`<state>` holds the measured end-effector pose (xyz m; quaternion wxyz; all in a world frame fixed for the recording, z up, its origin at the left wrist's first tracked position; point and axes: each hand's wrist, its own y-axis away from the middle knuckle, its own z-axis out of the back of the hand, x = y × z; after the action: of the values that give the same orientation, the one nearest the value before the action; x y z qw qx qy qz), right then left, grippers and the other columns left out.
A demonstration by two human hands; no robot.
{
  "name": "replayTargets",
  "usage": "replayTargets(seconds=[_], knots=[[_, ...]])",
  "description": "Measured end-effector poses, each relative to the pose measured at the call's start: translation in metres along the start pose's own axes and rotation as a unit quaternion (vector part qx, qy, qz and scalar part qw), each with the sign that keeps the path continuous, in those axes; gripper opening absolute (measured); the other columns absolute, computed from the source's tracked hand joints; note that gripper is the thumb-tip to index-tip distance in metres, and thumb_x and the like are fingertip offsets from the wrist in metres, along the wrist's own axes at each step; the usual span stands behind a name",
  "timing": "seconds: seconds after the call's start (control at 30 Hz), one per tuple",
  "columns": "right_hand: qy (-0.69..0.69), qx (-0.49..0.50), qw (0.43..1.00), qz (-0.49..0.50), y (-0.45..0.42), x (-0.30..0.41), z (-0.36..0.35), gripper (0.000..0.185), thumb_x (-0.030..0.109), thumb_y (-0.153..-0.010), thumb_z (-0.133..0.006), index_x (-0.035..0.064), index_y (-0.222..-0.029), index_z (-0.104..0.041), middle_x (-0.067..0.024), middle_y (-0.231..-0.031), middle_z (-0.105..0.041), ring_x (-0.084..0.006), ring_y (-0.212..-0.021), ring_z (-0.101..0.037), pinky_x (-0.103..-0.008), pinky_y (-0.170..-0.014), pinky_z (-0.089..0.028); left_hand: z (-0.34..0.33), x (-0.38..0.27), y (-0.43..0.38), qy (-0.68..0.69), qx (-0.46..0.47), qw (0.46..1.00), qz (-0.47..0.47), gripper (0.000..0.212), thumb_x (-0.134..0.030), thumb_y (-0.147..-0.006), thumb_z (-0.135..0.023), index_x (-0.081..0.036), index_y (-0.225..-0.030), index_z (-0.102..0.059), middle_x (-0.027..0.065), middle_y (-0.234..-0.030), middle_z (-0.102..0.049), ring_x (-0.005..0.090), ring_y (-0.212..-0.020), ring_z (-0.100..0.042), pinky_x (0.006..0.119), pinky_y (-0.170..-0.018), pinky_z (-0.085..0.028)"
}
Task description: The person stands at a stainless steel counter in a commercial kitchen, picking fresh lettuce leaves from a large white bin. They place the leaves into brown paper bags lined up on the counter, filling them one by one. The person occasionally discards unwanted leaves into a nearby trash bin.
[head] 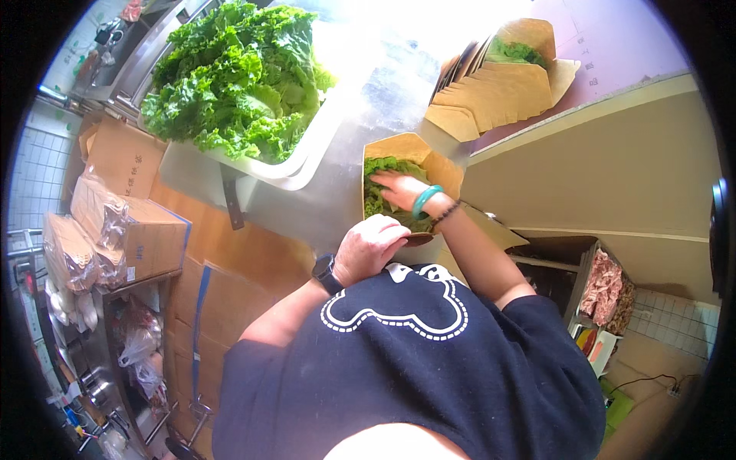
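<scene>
A kraft paper food box (445, 167) with raised flaps stands on the metal worktop (345, 198) close to my body. Green leaf lettuce (376, 201) lines its inside. My left hand (374, 244), a dark watch on its wrist, pinches the box's near rim. Inside the box, my right hand (402, 190) lies with extended fingers flat on the lettuce; a green bangle and a beaded bracelet circle that wrist. A white tub (287, 175) heaped with curly lettuce leaves (241, 86) is at the far left.
Nested kraft boxes (500, 95) lean at the far right, lettuce in the front one. A knife-like dark handle (233, 204) juts past the worktop edge under the tub. Cartons (155, 236) and bagged goods stand left. Sliced meat (602, 287) lies in a container right.
</scene>
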<state>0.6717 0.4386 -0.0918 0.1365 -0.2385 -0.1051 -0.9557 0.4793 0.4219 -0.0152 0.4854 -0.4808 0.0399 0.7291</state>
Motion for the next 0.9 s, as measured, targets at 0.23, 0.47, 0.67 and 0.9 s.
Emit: replayTargets(seconds=[0.23,0.47,0.67,0.9], knots=[[-0.248,0.165,0.952,-0.072,0.065,0.048,0.083,0.026,0.024,-0.083,-0.052,0.0031,-0.096,-0.060,-0.0162,-0.086,-0.061,-0.0281,-0.076,-0.059,-0.0334,-0.067,-0.047,-0.010,0.009,0.000,-0.063,-0.033,0.997,0.008,0.004,-0.008,-0.075,-0.055,-0.005,-0.076,-0.054,0.0081,-0.070,-0.052,0.0242,-0.068,-0.054,0.033,-0.062,-0.045],[-0.093,-0.008,0.996,-0.015,0.082,0.053,0.047,0.017,0.019,-0.077,-0.057,0.0040,-0.084,-0.060,-0.0129,-0.079,-0.059,-0.0298,-0.075,-0.057,-0.0362,-0.067,-0.046,-0.010,-0.008,0.001,-0.082,0.045,0.992,-0.085,0.009,-0.008,-0.066,-0.056,-0.005,-0.073,-0.053,0.0078,-0.073,-0.055,0.0223,-0.070,-0.056,0.030,-0.058,-0.047],[-0.050,-0.069,0.996,-0.008,0.093,0.056,0.030,0.015,0.012,-0.072,-0.056,0.0082,-0.084,-0.064,-0.0086,-0.080,-0.061,-0.0261,-0.074,-0.059,-0.0340,-0.064,-0.048,-0.031,0.003,0.019,-0.094,0.174,0.980,-0.023,0.023,-0.012,-0.070,-0.052,-0.004,-0.092,-0.058,0.0109,-0.083,-0.058,0.0223,-0.078,-0.059,0.031,-0.064,-0.048],[-0.054,0.001,0.998,-0.045,0.091,0.079,0.051,0.019,0.017,-0.076,-0.057,0.0060,-0.090,-0.063,-0.0102,-0.086,-0.062,-0.0274,-0.082,-0.060,-0.0337,-0.069,-0.049,-0.044,0.004,0.013,0.048,0.105,0.991,0.061,0.025,-0.008,-0.069,-0.057,-0.006,-0.093,-0.061,0.0137,-0.094,-0.059,0.0262,-0.092,-0.056,0.034,-0.079,-0.044]])
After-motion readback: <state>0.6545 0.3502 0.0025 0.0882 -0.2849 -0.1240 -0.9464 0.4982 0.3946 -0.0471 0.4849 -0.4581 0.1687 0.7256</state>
